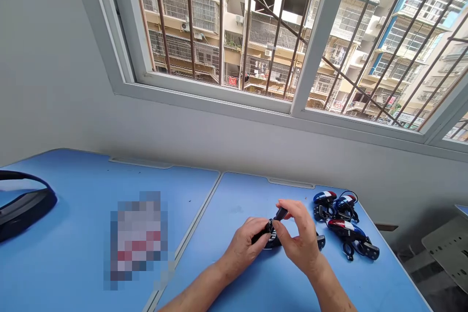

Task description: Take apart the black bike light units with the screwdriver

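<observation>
Above the blue table, my left hand (pixel 245 241) is closed around a black bike horn (pixel 272 240), partly hidden by my fingers. My right hand (pixel 300 234) pinches a small black piece (pixel 281 213) of it, tilted up and to the right, between thumb and fingers. Both hands meet at the joint between this piece and the body. A black end with metallic dots (pixel 321 242) shows just behind my right hand; I cannot tell whether it belongs to the held horn.
Right of my hands lie several similar bike horns (pixel 345 229) with red, white and blue tops, ring clamps and cords. A blurred-out flat item (pixel 137 239) lies on the left table (pixel 80 273). A black band-shaped object (pixel 29 204) sits far left. Behind stands the wall below a barred window.
</observation>
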Available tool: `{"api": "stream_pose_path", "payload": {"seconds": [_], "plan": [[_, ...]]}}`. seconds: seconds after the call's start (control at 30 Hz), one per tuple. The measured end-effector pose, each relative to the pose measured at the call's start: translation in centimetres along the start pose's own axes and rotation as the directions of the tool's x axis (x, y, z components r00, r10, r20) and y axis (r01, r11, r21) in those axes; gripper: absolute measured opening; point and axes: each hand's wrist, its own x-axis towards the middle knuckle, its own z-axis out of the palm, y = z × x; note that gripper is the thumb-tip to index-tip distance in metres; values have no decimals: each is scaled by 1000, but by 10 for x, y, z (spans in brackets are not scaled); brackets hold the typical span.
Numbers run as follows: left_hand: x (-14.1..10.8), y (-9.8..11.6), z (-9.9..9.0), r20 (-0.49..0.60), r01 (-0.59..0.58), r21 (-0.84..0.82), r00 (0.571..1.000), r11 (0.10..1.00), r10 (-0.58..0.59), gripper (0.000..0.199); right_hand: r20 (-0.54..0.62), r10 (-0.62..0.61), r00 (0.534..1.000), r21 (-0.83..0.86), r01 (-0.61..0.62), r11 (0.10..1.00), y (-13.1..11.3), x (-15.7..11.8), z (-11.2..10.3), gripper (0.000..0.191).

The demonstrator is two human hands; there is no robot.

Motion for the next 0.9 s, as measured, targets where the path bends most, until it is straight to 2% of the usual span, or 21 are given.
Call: {"api": "stream_pose_path", "payload": {"seconds": [0.17,0.37,0.57,0.77,0.9], "plan": [[-1,-3,1,8,13,3,1000,1000,-13,22,-50,15,999,-50,-18,999,3,0,0,36],[0,-5,0,6,2,7,1000,1000,-2,21,-20,33,999,-8,-33,999,4,-3,0,48],[-1,-4,0,4,1,15,1000,1000,-1,22,-3,22,1000,-2,-22,1000,5,-5,1,45],[-1,-6,1,-10,13,10,1000,1000,-13,19,-4,37,999,-51,-38,998,5,-5,1,50],[-1,-8,1,-8,-3,8,1000,1000,3,20,12,12,1000,19,-12,1000,4,-4,2,58]]}}
